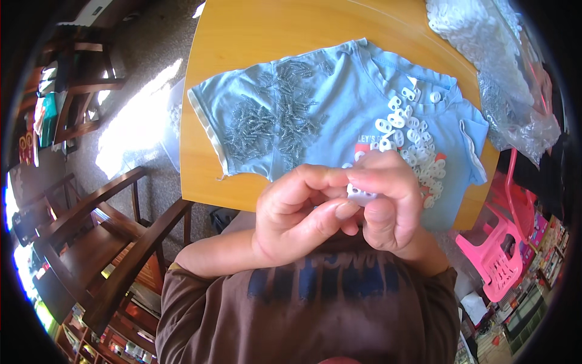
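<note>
Close in front of my chest, my left hand (300,209) and my right hand (391,197) meet with their fingertips pinched around a small white plastic piece with holes (362,195). Fingers cover part of it, and whether a spring sits inside cannot be seen. Beyond them a light blue T-shirt (339,103) lies spread on the table (273,30). On its left part is a spread pile of small metal coil springs (282,115). Several loose white plastic pieces with holes (397,121) are scattered over its right part, partly behind my right hand.
A clear plastic bag (473,36) packed with white pieces lies at the table's far right corner. Wooden armchairs (115,230) stand on the left. To the right of the table is a pink plastic chair (497,255).
</note>
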Demonstrator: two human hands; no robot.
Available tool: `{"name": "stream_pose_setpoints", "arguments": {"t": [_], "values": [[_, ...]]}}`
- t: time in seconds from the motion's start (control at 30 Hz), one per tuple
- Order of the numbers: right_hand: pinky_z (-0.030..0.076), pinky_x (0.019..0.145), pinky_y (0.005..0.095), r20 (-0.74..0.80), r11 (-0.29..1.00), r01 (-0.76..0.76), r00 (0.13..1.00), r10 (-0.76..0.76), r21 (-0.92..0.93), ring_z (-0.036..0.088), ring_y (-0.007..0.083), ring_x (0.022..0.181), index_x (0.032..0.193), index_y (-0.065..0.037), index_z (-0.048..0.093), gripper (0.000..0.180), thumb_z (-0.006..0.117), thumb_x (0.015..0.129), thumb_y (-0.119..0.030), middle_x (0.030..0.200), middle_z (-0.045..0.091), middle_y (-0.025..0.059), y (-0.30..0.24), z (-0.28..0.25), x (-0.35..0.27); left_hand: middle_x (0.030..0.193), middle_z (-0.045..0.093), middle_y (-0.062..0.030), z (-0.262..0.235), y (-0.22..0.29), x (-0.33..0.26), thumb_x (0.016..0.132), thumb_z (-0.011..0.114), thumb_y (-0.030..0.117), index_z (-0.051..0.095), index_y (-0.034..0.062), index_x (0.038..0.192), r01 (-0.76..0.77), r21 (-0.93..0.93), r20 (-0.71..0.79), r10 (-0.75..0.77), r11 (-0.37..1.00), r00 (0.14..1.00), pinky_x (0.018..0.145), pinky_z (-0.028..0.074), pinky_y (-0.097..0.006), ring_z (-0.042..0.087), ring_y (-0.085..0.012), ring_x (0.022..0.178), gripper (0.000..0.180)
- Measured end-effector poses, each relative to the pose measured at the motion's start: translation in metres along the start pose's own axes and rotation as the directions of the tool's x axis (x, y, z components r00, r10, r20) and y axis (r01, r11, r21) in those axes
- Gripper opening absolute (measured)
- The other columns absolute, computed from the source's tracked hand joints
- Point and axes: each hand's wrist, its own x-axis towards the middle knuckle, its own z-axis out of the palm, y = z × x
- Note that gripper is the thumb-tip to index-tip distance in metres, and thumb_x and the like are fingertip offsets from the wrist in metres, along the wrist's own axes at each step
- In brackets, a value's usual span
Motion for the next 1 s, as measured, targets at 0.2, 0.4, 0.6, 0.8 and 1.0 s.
{"name": "stream_pose_setpoints", "arguments": {"t": [0.2,0.4,0.6,0.8,1.0], "values": [[0.043,0.06,0.0316,0.19,0.951,0.148,0.977,-0.098,-0.271,0.053,0.021,0.068,0.112,0.004,0.05,0.03,0.049,0.088,-0.015,0.09,0.057,0.013,-0.007,-0.003,0.013,0.082,0.059,-0.0068,-0.001,0.016,0.0,0.085,0.053,-0.004,0.052,-0.0034,0.1,0.033,0.029,-0.1,-0.03,0.999,0.995,0.059,0.048,-0.02,0.058,-0.0079,0.066,0.015],[0.039,0.062,0.0256,-0.079,0.944,-0.077,0.995,0.055,-0.321,0.045,0.0124,0.067,0.117,0.004,0.044,0.038,0.05,0.088,-0.019,0.083,0.048,0.0071,-0.01,-0.005,-0.005,0.087,0.06,-0.0167,-0.04,0.061,-0.011,0.085,0.049,-0.004,0.048,-0.0067,0.105,-0.187,0.344,-0.126,0.242,0.92,0.962,0.055,0.049,-0.022,0.059,-0.0132,0.062,0.021],[0.037,0.059,0.0219,-0.119,0.944,-0.101,0.991,0.066,-0.313,0.043,0.0107,0.066,0.11,0.005,0.048,0.028,0.049,0.088,-0.012,0.082,0.047,0.0066,-0.011,-0.011,0.004,0.076,0.058,-0.0086,-0.13,0.08,-0.024,0.087,0.05,0.005,0.054,-0.0046,0.104,-0.2,0.595,-0.581,0.588,0.779,0.563,0.05,0.042,-0.019,0.051,-0.0092,0.055,0.02],[0.037,0.059,0.0216,-0.032,0.909,-0.124,0.992,0.121,-0.397,0.045,0.0112,0.066,0.097,0.004,0.055,0.016,0.05,0.084,-0.005,0.08,0.051,0.0081,-0.02,-0.006,0.018,0.095,0.054,-0.0063,-0.243,0.05,-0.06,0.083,0.056,0.007,0.036,0.0016,0.128,0.086,0.588,-0.79,0.547,0.805,0.277,0.066,0.04,-0.023,0.048,-0.0103,0.074,0.05],[0.036,0.055,0.0202,0.011,0.906,-0.099,0.993,0.114,-0.412,0.046,0.0093,0.063,0.098,0.004,0.057,0.017,0.054,0.083,-0.002,0.082,0.054,0.009,-0.023,-0.022,0.026,0.091,0.056,-0.003,-0.164,0.074,-0.019,0.083,0.049,-0.005,0.051,-0.0028,0.111,-0.098,0.759,-0.541,0.708,0.643,0.455,0.064,0.041,-0.021,0.047,-0.0077,0.069,0.028]]}}
